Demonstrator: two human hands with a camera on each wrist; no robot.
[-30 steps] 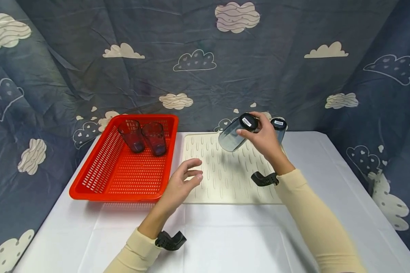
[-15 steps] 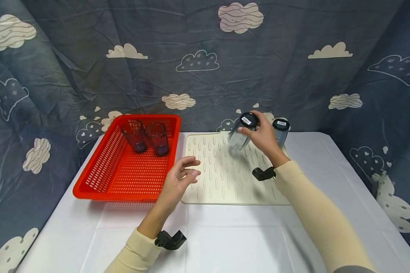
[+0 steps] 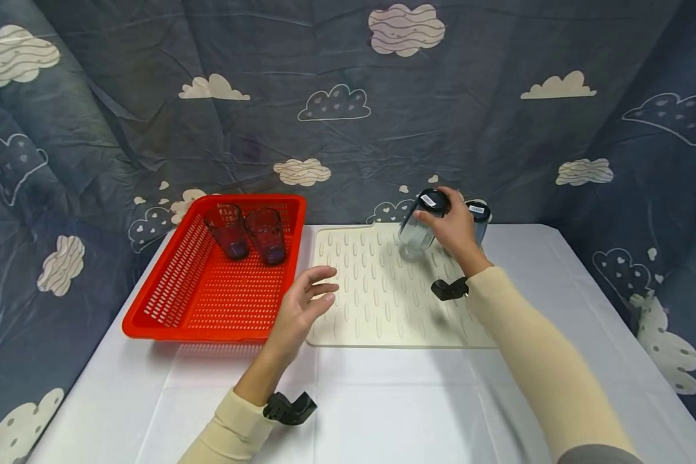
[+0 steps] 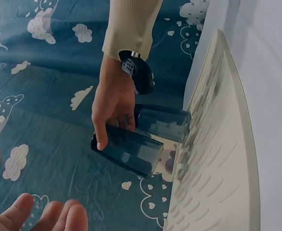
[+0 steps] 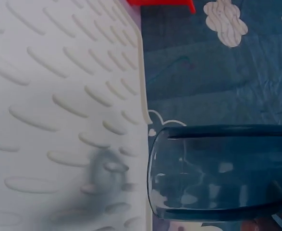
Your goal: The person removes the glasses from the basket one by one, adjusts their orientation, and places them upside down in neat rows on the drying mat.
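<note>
My right hand (image 3: 454,225) grips a tinted drinking glass (image 3: 416,231) by its dark base, which carries a white label. Its mouth points down and leftward, tilted, over the back right of a cream ridged mat (image 3: 362,290). In the left wrist view, a small gap shows between this glass (image 4: 131,149) and the mat. A second glass (image 3: 479,216) stands upside down at the mat's back right corner, partly behind my right hand. My left hand (image 3: 298,312) hovers between the basket and the mat, fingers relaxed and holding nothing.
A red perforated basket (image 3: 209,335) sits left of the mat, with two dark tinted glasses (image 3: 226,235) leaning at its back. A white cloth covers the table (image 3: 383,399). Dark fabric with cloud prints (image 3: 255,142) hangs behind and at both sides.
My right hand has carried the glass a little to the right, nearer the standing one, and the glass is tilted less. My left hand has barely moved.
</note>
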